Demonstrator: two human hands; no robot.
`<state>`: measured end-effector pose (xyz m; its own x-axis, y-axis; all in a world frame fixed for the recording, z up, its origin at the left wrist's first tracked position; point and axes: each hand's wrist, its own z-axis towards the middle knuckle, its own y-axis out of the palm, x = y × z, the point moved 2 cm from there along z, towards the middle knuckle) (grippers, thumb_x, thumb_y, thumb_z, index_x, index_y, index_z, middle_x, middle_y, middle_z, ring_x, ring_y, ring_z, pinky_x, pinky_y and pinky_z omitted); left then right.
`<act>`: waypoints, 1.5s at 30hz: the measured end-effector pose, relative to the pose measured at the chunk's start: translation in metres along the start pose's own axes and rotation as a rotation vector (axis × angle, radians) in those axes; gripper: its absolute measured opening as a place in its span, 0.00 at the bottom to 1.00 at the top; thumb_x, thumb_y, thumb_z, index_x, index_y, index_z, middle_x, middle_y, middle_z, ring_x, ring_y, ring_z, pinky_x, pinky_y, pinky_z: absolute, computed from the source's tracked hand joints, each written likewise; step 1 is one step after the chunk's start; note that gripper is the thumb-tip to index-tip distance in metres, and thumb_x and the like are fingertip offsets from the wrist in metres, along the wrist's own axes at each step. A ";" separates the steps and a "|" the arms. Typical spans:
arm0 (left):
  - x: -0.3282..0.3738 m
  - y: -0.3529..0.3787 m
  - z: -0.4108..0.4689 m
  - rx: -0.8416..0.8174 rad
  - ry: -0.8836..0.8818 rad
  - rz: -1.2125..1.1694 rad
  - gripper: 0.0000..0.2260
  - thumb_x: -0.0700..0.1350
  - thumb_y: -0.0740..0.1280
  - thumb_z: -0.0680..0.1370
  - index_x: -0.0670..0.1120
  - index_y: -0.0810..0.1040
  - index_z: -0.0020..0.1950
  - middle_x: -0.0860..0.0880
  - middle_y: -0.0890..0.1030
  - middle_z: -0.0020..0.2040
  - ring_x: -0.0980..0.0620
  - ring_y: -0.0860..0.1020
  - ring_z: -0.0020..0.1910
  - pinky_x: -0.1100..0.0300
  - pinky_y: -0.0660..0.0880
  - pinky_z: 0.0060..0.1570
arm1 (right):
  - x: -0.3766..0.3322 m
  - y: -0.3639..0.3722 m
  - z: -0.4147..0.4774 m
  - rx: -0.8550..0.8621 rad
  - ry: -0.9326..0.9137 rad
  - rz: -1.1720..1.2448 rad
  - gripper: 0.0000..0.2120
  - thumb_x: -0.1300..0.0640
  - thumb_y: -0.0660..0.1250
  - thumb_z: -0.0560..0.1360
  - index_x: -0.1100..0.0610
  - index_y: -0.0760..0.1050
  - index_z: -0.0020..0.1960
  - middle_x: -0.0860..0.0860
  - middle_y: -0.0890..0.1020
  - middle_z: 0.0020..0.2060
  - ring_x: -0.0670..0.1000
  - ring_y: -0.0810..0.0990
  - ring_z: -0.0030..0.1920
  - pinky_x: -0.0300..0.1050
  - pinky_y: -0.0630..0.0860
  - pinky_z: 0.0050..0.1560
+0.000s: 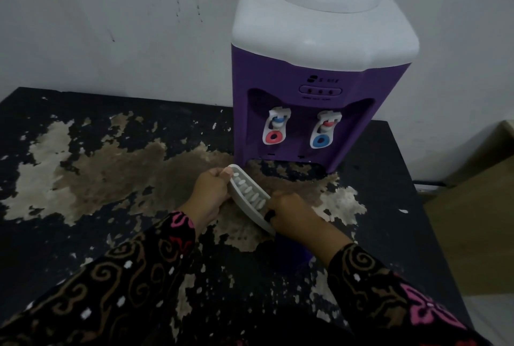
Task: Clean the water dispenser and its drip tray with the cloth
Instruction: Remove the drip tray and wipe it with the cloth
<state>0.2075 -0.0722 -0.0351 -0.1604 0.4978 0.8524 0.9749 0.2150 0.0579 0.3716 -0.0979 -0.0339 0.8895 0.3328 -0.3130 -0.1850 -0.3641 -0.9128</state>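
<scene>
Drip tray (251, 198) is off the water dispenser (314, 90), held tilted just above the desk (83, 234) between both hands: left hand (212, 190) clamps the far end, right hand (292, 213) closes on the near end. Dark blue bit under the right hand is probably the cloth (292, 256), can't confirm. Step: tray cleaning. Next: free one hand, wipe the slots. Dispenser logo too blurred to read.

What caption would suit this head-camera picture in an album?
Both hands, left and right, hold the white drip tray tilted before the purple water dispenser.
</scene>
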 end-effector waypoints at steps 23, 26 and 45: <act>-0.002 0.001 -0.001 -0.013 0.037 0.006 0.09 0.43 0.60 0.81 0.41 0.77 0.44 0.41 0.81 0.44 0.46 0.80 0.45 0.48 0.77 0.55 | -0.001 -0.005 -0.001 0.013 0.038 0.025 0.09 0.66 0.63 0.72 0.63 0.78 0.50 0.56 0.77 0.56 0.54 0.76 0.54 0.41 0.72 0.52; -0.002 -0.001 -0.001 -0.017 0.032 0.030 0.09 0.43 0.60 0.81 0.43 0.77 0.44 0.43 0.81 0.45 0.43 0.80 0.50 0.46 0.76 0.58 | 0.005 -0.009 0.003 -0.011 0.041 0.007 0.08 0.66 0.64 0.71 0.63 0.79 0.49 0.56 0.78 0.55 0.54 0.76 0.54 0.42 0.72 0.53; -0.005 -0.009 0.007 0.021 0.020 -0.029 0.08 0.44 0.60 0.81 0.42 0.76 0.47 0.43 0.80 0.45 0.49 0.80 0.45 0.52 0.78 0.50 | 0.021 -0.030 -0.003 0.163 0.230 0.067 0.07 0.63 0.64 0.73 0.62 0.79 0.47 0.56 0.81 0.51 0.54 0.78 0.50 0.41 0.74 0.52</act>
<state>0.1980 -0.0708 -0.0434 -0.1853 0.4744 0.8606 0.9665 0.2464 0.0722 0.3966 -0.0822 -0.0119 0.9408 0.1001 -0.3239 -0.2952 -0.2279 -0.9279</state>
